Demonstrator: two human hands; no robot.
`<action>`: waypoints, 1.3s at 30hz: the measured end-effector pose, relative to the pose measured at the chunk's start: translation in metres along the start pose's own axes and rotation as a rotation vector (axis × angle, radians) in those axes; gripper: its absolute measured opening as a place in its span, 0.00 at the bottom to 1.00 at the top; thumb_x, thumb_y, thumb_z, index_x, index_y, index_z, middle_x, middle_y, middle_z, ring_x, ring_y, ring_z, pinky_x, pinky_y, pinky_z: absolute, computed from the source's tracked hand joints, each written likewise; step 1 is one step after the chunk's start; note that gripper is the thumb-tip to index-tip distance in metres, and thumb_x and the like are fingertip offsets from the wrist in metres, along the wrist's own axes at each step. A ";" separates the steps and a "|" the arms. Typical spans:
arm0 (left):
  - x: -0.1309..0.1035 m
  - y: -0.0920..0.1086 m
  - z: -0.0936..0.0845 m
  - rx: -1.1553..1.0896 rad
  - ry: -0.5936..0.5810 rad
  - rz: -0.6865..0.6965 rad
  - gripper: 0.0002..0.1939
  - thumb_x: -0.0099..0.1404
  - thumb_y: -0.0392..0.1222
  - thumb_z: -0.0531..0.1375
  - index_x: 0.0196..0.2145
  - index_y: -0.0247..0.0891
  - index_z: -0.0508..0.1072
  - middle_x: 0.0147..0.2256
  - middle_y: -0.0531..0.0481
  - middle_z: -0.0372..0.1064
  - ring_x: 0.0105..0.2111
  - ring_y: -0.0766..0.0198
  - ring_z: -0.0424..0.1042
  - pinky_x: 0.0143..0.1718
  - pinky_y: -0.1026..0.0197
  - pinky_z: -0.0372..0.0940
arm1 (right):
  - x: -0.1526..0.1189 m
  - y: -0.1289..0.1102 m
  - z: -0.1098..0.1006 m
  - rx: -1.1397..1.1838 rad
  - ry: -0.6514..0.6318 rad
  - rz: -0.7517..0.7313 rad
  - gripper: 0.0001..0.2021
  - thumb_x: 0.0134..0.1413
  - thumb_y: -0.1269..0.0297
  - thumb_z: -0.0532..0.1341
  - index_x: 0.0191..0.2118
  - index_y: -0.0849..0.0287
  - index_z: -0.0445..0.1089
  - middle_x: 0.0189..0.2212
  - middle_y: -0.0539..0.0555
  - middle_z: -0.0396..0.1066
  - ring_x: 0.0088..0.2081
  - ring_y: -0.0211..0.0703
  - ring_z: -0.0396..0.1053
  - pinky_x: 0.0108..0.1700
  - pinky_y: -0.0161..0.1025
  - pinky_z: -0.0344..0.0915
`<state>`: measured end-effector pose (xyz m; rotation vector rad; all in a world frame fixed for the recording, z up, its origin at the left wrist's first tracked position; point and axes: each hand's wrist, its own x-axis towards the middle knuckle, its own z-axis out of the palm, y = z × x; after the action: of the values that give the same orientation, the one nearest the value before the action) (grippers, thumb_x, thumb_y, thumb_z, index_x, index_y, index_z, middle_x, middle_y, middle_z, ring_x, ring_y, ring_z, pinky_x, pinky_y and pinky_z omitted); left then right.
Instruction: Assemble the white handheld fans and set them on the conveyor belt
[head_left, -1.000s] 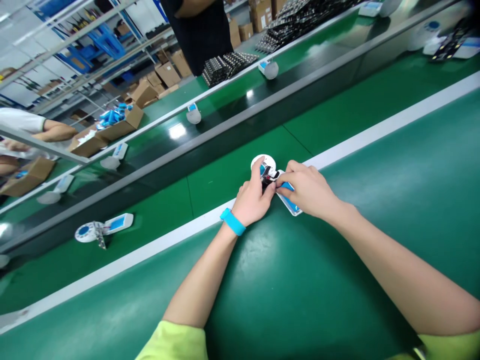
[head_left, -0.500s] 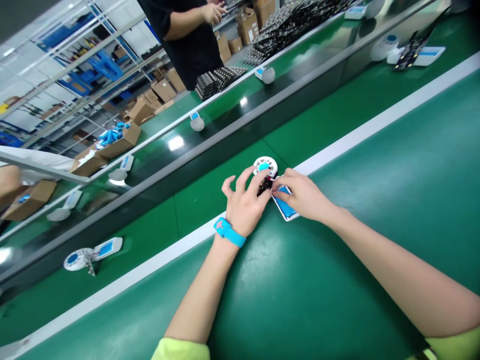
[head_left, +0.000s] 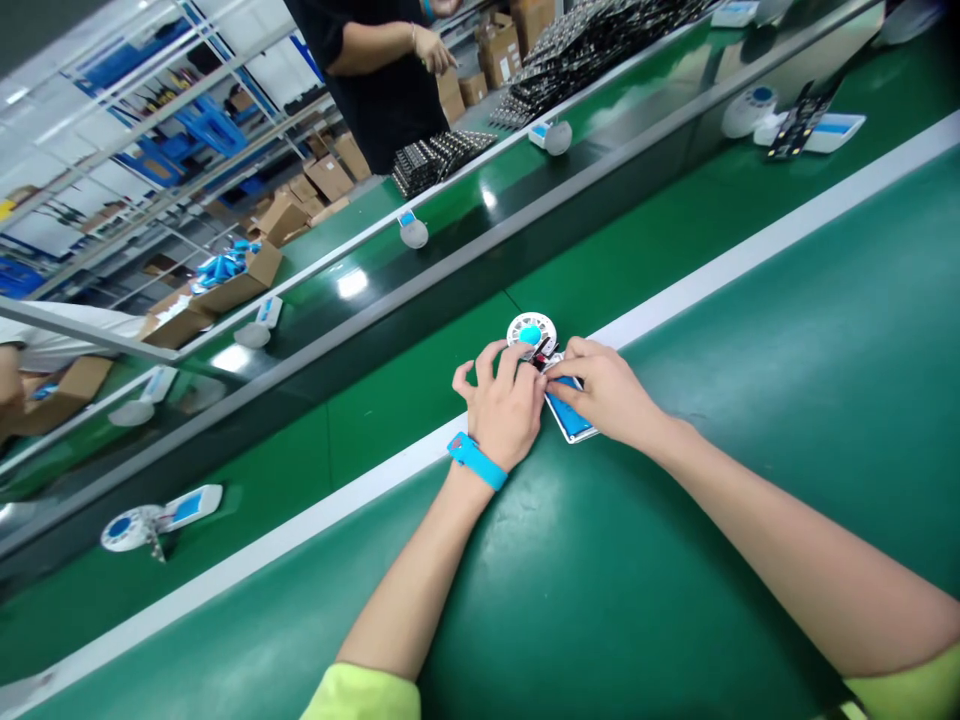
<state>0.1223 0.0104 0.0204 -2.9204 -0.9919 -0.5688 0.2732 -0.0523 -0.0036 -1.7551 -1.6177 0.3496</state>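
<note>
A white device lies at the edge of the work surface, with a round slotted head [head_left: 512, 331] bearing a cyan disc and a rectangular casing holding a blue block [head_left: 574, 415]. Between these two parts is a dark circuit board [head_left: 541, 353], mostly covered by my fingers. My left hand [head_left: 504, 405], with a blue wristband [head_left: 478, 462], closes thumb and index finger on the board; its other fingers curl beside the round head. Thumb and fingertips of my right hand [head_left: 604, 388] are pinched together at the casing's upper end, close to the left thumb. Whatever sits in that pinch is too small to make out.
Similar white devices ride the green belt, one at left [head_left: 131, 528] and one at upper right [head_left: 832, 130]. A metal rail [head_left: 450, 255] separates the far belt. Beyond it are stacked circuit boards [head_left: 442, 160], cartons [head_left: 251, 275] and a co-worker in black [head_left: 390, 95].
My left hand has shifted slightly right, its fingers more curled, and the board has tilted. Near-belt devices moved left; far-belt ones moved right. My right hand barely moved.
</note>
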 end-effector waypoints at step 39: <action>0.011 -0.051 -0.012 -0.649 -0.259 0.049 0.21 0.76 0.52 0.49 0.58 0.41 0.71 0.48 0.43 0.66 0.51 0.55 0.67 0.56 0.50 0.59 | 0.013 -0.005 0.004 0.265 0.007 0.031 0.15 0.64 0.70 0.57 0.24 0.59 0.63 0.23 0.48 0.63 0.30 0.39 0.59 0.37 0.38 0.49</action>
<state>0.0962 0.0565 0.0298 -3.6589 -0.8779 -0.6170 0.2692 -0.0386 0.0010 -1.5792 -1.4662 0.5457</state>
